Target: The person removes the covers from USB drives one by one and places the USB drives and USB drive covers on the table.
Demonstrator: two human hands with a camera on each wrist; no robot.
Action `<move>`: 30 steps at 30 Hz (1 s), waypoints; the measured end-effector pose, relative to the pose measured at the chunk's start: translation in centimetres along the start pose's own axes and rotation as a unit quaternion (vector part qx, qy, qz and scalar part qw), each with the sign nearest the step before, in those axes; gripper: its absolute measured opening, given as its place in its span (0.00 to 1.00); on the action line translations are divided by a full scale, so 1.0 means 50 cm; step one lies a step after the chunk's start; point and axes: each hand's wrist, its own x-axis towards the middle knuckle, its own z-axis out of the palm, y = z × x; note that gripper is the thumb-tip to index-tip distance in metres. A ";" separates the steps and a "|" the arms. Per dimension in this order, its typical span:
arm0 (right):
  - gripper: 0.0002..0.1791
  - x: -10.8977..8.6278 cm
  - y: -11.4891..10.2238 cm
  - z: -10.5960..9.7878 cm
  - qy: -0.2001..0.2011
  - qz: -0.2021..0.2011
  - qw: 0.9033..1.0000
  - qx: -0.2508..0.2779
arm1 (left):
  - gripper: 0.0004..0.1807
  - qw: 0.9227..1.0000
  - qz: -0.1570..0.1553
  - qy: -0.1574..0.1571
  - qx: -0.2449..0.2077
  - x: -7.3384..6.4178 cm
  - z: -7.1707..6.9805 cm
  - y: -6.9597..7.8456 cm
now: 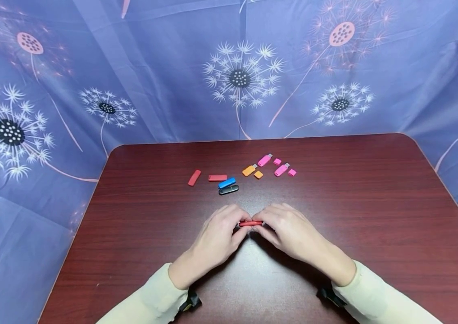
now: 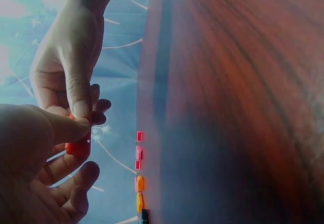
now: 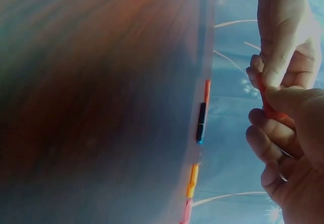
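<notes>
A red USB stick [image 1: 251, 223] is held level just above the table, near its middle. My left hand [image 1: 221, 229] pinches its left end between thumb and fingers. From the other side my right hand [image 1: 289, 229] pinches the right end, and the two thumbs nearly meet. In the left wrist view part of the red stick [image 2: 78, 145] shows beneath the thumbs. The right wrist view gives only a sliver of the red stick [image 3: 271, 107] between the fingers. Fingers hide its ends, so I cannot tell whether its cap is on.
Beyond the hands lie two red sticks, one slanted [image 1: 194, 177] and one level [image 1: 217, 178]. Beside them are a blue stick [image 1: 227, 183] and a black stick [image 1: 229, 190]. An uncapped orange stick [image 1: 249, 170] and two uncapped pink sticks [image 1: 265, 159] lie rightward with their caps.
</notes>
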 end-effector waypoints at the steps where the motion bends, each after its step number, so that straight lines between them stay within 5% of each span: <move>1: 0.05 0.000 -0.001 0.000 -0.001 0.001 1.000 0.000 | 0.06 1.000 0.000 -0.001 -0.001 -0.001 0.000 0.000; 13: 0.06 0.003 -0.005 0.002 0.002 0.001 1.000 0.016 | 0.03 0.999 0.026 -0.012 0.032 -0.009 0.001 0.000; 30: 0.03 0.003 -0.003 0.002 -0.002 -0.030 0.997 0.066 | 0.03 0.998 0.058 -0.028 -0.028 -0.010 -0.011 -0.011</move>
